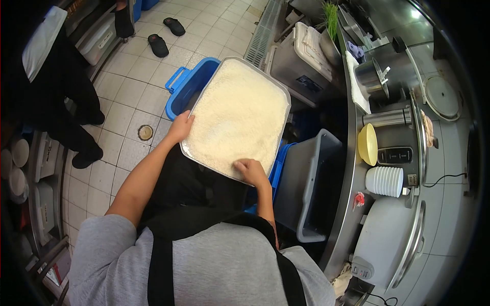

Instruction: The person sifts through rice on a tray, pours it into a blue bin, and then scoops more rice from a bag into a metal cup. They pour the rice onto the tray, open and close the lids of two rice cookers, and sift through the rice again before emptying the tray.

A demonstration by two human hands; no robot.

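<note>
Tray [279, 86]: 1 rectangular metal tray, held in the air above the floor, tilted, its far corner pointing away from the person.
Rice [237, 115]: white grains fill the tray almost to the rim in a level layer.
Left hand [180, 127]: grips the tray's left rim; fingers closed around the edge, thumb on the upper side.
Right hand [251, 171]: at the tray's near rim; fingers curled shut over the edge and resting on the rice. Whether they pinch the rim or only press on it cannot be told.
Blue bin [188, 84]: stands on the tiled floor, directly under the far left part of the tray, 1 handle visible.
Grey tub [311, 178]: stands on the floor just to the right of the tray, against the front edge of the bench.
Bench [449, 168]: runs along the right side; carries a rice cooker [395, 153], a yellow bowl [367, 144] leaning at the front edge, and 1 stack of white bowls [384, 181] just beside it.
Other person [56, 86]: dark clothing, stands on the floor at the left, well apart from the tray.
Slippers [158, 45]: 2 black, on the floor at the far side.
</note>
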